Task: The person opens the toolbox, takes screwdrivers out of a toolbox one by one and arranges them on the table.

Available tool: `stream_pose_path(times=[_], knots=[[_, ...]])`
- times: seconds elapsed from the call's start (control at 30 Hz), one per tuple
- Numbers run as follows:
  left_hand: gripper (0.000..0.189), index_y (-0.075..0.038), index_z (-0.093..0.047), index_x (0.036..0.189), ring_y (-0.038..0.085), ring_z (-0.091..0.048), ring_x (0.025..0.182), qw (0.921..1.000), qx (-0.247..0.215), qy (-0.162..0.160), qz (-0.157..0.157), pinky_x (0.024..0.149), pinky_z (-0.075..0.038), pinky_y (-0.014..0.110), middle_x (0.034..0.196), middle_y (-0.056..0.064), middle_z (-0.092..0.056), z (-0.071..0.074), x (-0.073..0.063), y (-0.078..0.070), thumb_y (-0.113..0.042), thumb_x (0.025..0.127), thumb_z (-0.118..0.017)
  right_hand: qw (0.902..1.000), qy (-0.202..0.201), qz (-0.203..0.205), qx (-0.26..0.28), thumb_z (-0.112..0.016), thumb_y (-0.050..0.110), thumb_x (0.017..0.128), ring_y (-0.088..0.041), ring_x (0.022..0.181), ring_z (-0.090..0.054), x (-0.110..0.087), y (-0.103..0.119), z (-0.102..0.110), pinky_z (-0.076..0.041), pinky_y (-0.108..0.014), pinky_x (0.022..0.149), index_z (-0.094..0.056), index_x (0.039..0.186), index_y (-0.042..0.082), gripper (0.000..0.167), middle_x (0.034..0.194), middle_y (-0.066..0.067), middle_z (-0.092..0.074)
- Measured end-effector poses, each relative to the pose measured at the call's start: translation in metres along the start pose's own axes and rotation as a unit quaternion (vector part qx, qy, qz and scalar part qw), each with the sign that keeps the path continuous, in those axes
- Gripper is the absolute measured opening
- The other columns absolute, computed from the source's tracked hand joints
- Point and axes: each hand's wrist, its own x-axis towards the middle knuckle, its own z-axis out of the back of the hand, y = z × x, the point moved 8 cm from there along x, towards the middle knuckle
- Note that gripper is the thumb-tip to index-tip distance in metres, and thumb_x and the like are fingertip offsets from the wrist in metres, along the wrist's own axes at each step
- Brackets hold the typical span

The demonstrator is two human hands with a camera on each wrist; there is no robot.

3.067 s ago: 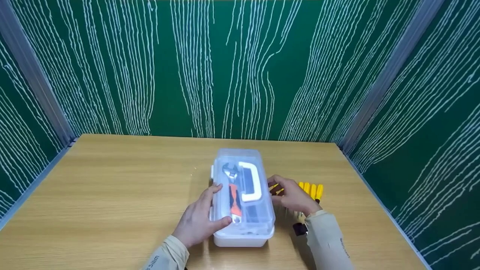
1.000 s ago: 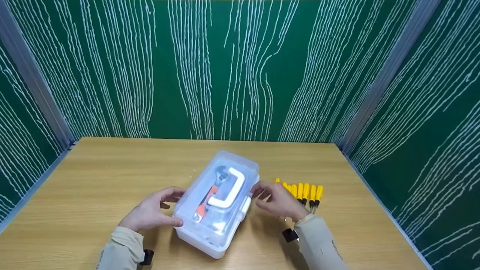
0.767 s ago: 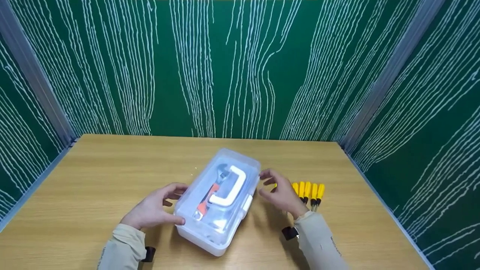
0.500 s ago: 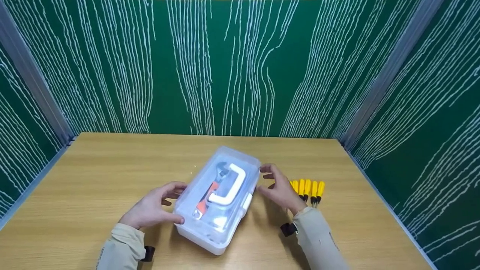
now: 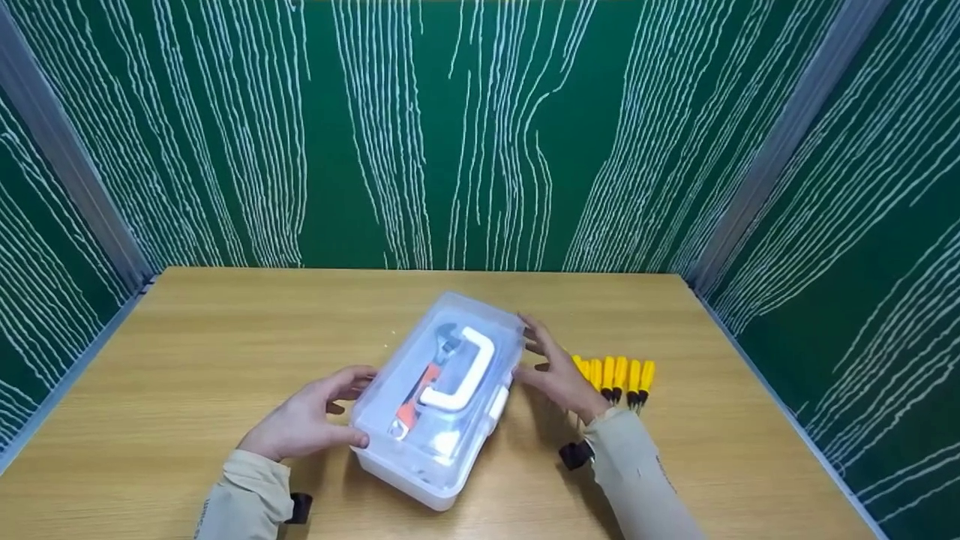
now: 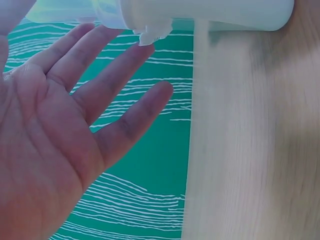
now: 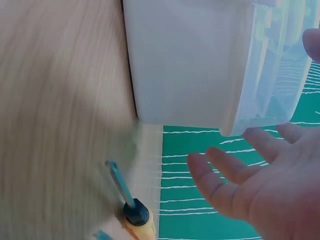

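Observation:
A clear-lidded toolbox (image 5: 450, 442) with a white handle (image 5: 480, 367) sits slantwise on the table, lid down. Through the lid shows an adjustable wrench (image 5: 417, 396) with an orange and black grip. My left hand (image 5: 296, 420) is at the box's near left side, thumb at the corner, fingers spread. The left wrist view shows those fingers (image 6: 120, 82) extended just below the box. My right hand (image 5: 559, 379) is at the far right side, fingers loosely extended along the lid. In the right wrist view its fingertips (image 7: 260, 140) are close to the lid's edge; contact is unclear.
Several yellow-handled screwdrivers (image 5: 619, 375) lie in a row right of the box, partly behind my right hand. One screwdriver (image 7: 136, 215) appears near the box in the right wrist view. Green, white-lined walls (image 5: 480, 135) border the wooden table (image 5: 225, 337).
Since the oldest frame the toolbox has turned, its near end swinging left. My left hand moved left with it. Lately my right hand slid from the clasp up to the far right corner.

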Motion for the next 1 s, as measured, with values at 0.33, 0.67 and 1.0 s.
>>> stream_pose_path(times=[0.33,0.67,1.0], knots=[[0.075,-0.039,-0.046,0.137,0.023,-0.053,0.125,0.9974,0.017,-0.068,0.014,0.109,-0.031,0.062,0.127,-0.008,-0.061,0.007,0.005,0.002,-0.031,0.072,-0.084,0.999,-0.009,-0.024,-0.035,-0.07,0.02,0.08,-0.03,0.129,-0.044,-0.006,0.004,0.019,-0.037,-0.053,0.107,-0.033,0.142,0.025,0.072,0.138,-0.006,-0.048],[0.035,-0.014,-0.06,0.119,0.022,-0.066,0.094,0.958,0.032,-0.284,0.019,0.082,-0.054,0.039,0.1,0.003,-0.067,0.029,0.006,0.006,-0.017,0.086,-0.071,0.99,-0.027,-0.014,-0.138,-0.072,0.027,0.081,-0.025,0.098,-0.055,-0.012,0.013,0.034,-0.052,-0.037,0.079,-0.05,0.131,0.017,0.056,0.113,-0.007,-0.061],[0.05,-0.017,-0.055,0.123,0.02,-0.057,0.103,0.977,0.023,-0.176,0.118,0.085,-0.049,0.039,0.115,0.004,-0.061,0.018,-0.006,-0.012,-0.057,0.092,-0.052,0.9946,-0.031,0.01,-0.099,-0.073,0.03,0.082,-0.036,0.126,-0.05,-0.01,0.018,0.024,-0.041,-0.06,0.102,-0.032,0.148,0.023,0.078,0.145,-0.011,-0.047]])
